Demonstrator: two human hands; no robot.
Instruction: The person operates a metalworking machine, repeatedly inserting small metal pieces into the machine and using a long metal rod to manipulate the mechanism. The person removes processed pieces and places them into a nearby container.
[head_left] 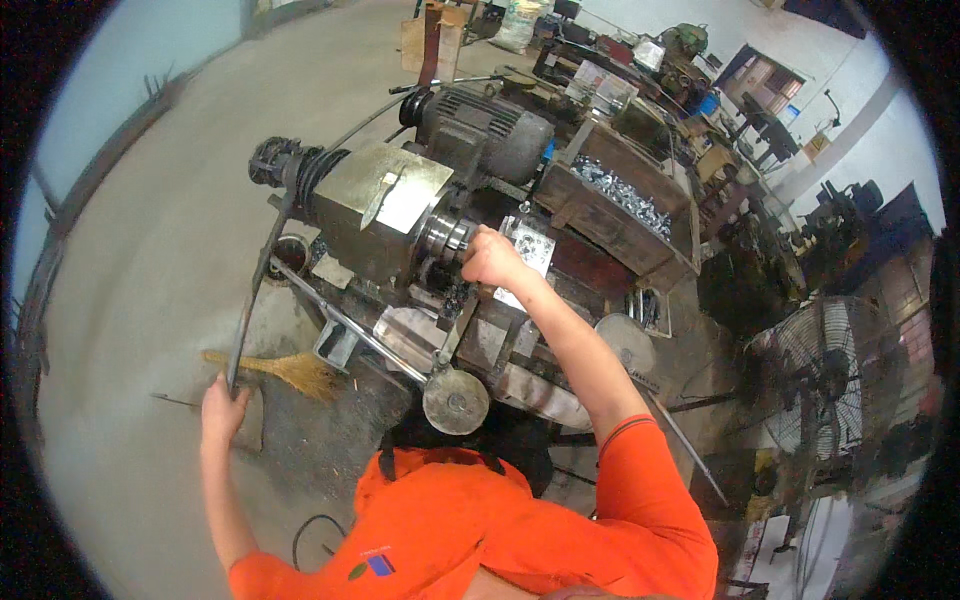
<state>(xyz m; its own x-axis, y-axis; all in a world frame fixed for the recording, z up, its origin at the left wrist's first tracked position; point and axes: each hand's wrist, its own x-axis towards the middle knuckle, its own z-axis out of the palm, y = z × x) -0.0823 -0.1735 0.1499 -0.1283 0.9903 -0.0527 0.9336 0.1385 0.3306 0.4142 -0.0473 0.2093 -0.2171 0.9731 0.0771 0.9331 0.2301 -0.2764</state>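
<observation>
I stand at a small grimy lathe (385,205) with a grey motor (485,125) behind it. My left hand (222,408) grips the lower end of a long dark lever (255,290) that runs up to the machine's left end. My right hand (492,258) is closed at the chuck (448,237), fingers curled around something small that I cannot make out. A round handwheel (456,401) sits at the machine's front, just ahead of my orange shirt.
A wooden tray (625,215) full of small shiny metal parts sits behind the lathe on the right. A straw broom (290,370) lies on the concrete floor at left. A large floor fan (835,375) stands at right. Cluttered benches fill the back.
</observation>
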